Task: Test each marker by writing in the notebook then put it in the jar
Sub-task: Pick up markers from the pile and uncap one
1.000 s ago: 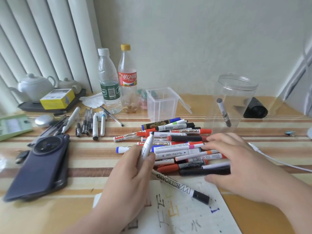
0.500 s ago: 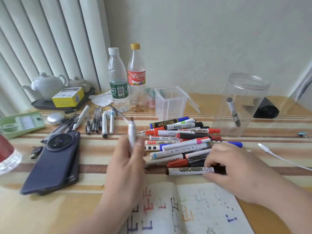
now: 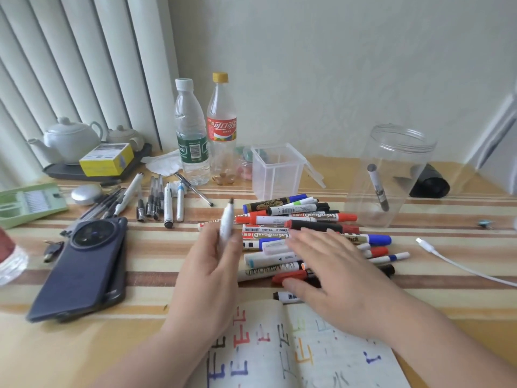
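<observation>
My left hand [image 3: 208,273] grips a white marker [image 3: 226,222] held upright, its dark tip uncapped and pointing up. My right hand [image 3: 333,278] lies flat with fingers spread over a pile of whiteboard markers [image 3: 302,219] with red, blue, black and orange caps. The open notebook [image 3: 279,351] lies at the near edge, its pages covered with coloured test strokes. A tall clear jar [image 3: 391,175] stands at the back right with one grey marker [image 3: 378,187] leaning inside it.
Two dark phones [image 3: 81,267] lie stacked at the left. Pens [image 3: 156,201] are lined up behind them. Two bottles [image 3: 207,133], a small clear box [image 3: 277,170], a teapot tray [image 3: 72,141], a green case [image 3: 28,203], a black roll [image 3: 429,182] and a white cable [image 3: 458,264] surround the pile.
My right hand let go of the black-capped whiteboard marker and opened flat over the pile. My left hand raised its marker upright.
</observation>
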Motion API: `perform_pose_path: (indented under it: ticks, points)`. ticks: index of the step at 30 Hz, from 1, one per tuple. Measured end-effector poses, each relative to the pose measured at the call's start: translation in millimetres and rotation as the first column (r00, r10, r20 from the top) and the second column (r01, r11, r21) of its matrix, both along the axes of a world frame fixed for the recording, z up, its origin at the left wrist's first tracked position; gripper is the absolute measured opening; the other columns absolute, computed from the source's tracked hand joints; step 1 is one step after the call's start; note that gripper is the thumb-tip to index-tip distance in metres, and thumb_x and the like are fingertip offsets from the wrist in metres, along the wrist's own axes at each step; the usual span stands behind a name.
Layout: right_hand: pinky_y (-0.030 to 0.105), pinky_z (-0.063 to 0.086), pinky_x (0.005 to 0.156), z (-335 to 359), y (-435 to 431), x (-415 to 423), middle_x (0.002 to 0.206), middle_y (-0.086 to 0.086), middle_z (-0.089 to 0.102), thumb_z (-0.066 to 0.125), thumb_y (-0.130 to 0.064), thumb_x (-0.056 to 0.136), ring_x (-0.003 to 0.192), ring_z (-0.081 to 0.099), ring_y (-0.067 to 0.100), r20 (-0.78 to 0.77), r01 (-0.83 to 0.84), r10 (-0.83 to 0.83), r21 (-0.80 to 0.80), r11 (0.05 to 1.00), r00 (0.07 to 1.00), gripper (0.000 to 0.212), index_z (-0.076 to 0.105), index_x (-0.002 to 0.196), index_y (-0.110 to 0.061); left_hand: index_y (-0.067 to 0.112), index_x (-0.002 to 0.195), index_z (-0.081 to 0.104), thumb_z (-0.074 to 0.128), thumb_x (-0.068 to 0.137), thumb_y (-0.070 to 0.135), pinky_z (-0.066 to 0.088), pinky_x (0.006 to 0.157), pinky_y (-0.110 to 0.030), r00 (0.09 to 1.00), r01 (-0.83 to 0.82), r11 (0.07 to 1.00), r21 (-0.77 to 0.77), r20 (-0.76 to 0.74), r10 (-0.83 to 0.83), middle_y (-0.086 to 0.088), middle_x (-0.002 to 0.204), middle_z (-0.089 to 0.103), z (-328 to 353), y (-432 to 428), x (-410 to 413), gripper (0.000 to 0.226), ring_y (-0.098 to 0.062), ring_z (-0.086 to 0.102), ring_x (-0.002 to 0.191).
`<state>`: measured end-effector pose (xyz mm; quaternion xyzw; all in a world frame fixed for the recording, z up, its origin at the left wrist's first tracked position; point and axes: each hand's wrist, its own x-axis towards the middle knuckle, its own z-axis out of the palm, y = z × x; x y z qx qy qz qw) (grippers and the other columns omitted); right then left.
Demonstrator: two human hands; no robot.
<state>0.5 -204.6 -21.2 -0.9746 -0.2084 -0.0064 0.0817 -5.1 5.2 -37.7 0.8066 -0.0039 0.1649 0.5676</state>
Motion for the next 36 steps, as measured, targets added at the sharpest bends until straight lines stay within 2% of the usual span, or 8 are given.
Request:
perform_pose_path:
  ticks: [5,11,14,19,24,27,30,36]
  points:
    - [0.019,0.0,0.12,-13,2,-15,0.151,-0.021,0.038,0.022,-0.067,0.095,0.142,0.023,-0.001,0.068,-0.008,0.004,0.051,0.999,0.998,0.064,0.044,0.146,-0.035,0.023,0.081,0.048,0.052,0.099,0.032,0.036,0.065,-0.026,0.981,0.159,0.915,0.37,0.049,-0.19,0.008,0.076,0.049,-8,1,2,0.021,-0.011,0.046,0.077]
    - [0.014,0.009,0.115,-13,-5,-11,0.149,-0.018,0.043,0.03,-0.061,0.098,0.141,0.027,0.0,0.135,0.043,-0.055,0.093,0.995,0.989,0.059,0.051,0.144,-0.03,0.039,0.11,0.045,0.02,0.095,0.054,0.004,0.11,-0.01,0.948,0.274,0.722,0.635,-0.054,-0.312,0.03,0.138,0.045,-19,-4,3,0.033,0.01,0.026,0.133]
    - [0.02,0.006,0.118,-3,-14,6,0.157,-0.015,0.035,0.029,-0.059,0.101,0.146,0.02,0.003,0.174,0.164,-0.177,0.085,0.983,0.969,0.059,0.041,0.15,-0.029,0.039,0.126,0.046,0.003,0.083,0.063,0.001,0.119,-0.022,0.946,0.294,0.67,0.682,-0.108,-0.305,0.031,0.152,0.03,-22,-3,5,0.065,0.009,0.016,0.145]
    - [0.028,0.005,0.124,-2,-22,16,0.165,-0.016,0.013,0.017,-0.066,0.098,0.152,0.004,0.004,-0.066,0.264,-0.261,0.041,0.964,0.963,0.071,0.016,0.159,-0.031,0.039,0.11,0.047,0.006,0.081,0.063,0.01,0.124,-0.04,0.945,0.313,0.677,0.667,-0.145,-0.294,0.029,0.153,0.031,-25,-5,4,0.055,0.002,0.018,0.149]
    - [0.032,0.027,0.115,-10,-20,9,0.137,-0.018,0.04,0.013,-0.062,0.096,0.134,0.03,0.007,0.071,0.235,-0.238,0.047,0.971,0.969,0.065,0.045,0.143,-0.032,0.041,0.107,0.045,0.008,0.081,0.063,0.008,0.124,-0.04,0.942,0.318,0.677,0.664,-0.145,-0.301,0.033,0.15,0.03,-26,-8,8,0.05,0.002,0.019,0.147]
    - [0.03,0.035,0.106,-5,-24,17,0.116,-0.02,0.045,0.035,-0.059,0.095,0.118,0.037,0.004,0.128,0.221,-0.237,0.13,0.967,0.963,0.045,0.058,0.12,-0.03,0.039,0.099,0.048,0.02,0.085,0.06,0.022,0.12,-0.046,0.943,0.312,0.677,0.666,-0.131,-0.306,0.029,0.143,0.044,-24,-12,7,0.038,-0.002,0.036,0.142]
    - [0.029,0.027,0.115,13,-19,35,0.139,-0.016,0.044,0.044,-0.052,0.098,0.135,0.031,0.004,0.103,0.149,-0.164,0.138,0.979,0.981,0.044,0.054,0.134,-0.028,0.037,0.092,0.049,0.034,0.089,0.052,0.038,0.11,-0.053,0.95,0.274,0.675,0.685,-0.085,-0.3,0.02,0.136,0.058,-26,-11,5,0.021,-0.011,0.052,0.133]
    - [0.039,0.011,0.125,19,-2,85,0.167,-0.011,0.011,0.028,-0.059,0.102,0.154,0.008,0.009,-0.124,0.096,-0.103,-0.066,0.993,0.987,0.065,0.02,0.159,-0.028,0.038,0.112,0.054,0.014,0.082,0.062,0.008,0.122,-0.033,0.953,0.273,0.727,0.63,-0.076,-0.293,0.031,0.146,0.037,-28,-10,9,0.055,0.003,0.029,0.143]
